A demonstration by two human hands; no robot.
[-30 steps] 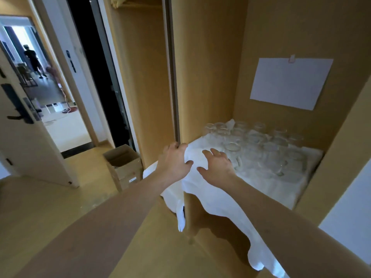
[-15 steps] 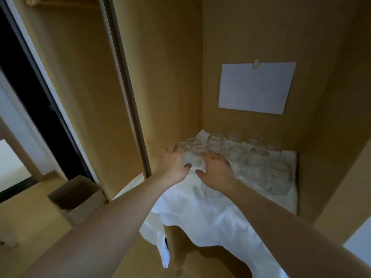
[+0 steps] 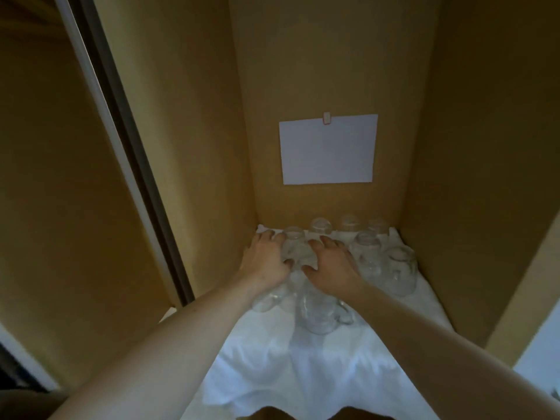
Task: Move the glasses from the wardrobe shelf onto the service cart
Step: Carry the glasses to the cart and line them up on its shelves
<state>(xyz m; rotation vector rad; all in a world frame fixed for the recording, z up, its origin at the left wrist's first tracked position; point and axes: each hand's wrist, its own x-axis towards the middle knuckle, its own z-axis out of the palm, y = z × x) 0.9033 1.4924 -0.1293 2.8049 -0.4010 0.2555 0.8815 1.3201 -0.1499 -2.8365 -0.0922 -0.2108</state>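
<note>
Glasses (image 3: 368, 251) stand clustered on the white cloth (image 3: 303, 365) covering the wardrobe shelf, at its rear, beneath a paper sheet (image 3: 328, 149) on the back wall. One glass (image 3: 298, 248) sits between both hands. All are clear and colourless; several appear inverted. Left hand (image 3: 266, 257) and right hand (image 3: 328, 263) reach forward, palms down, fingers curved around that glass from either side.

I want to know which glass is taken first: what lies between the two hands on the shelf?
In the head view, a clear glass stands between the left hand and the right hand, on the white cloth.
</note>
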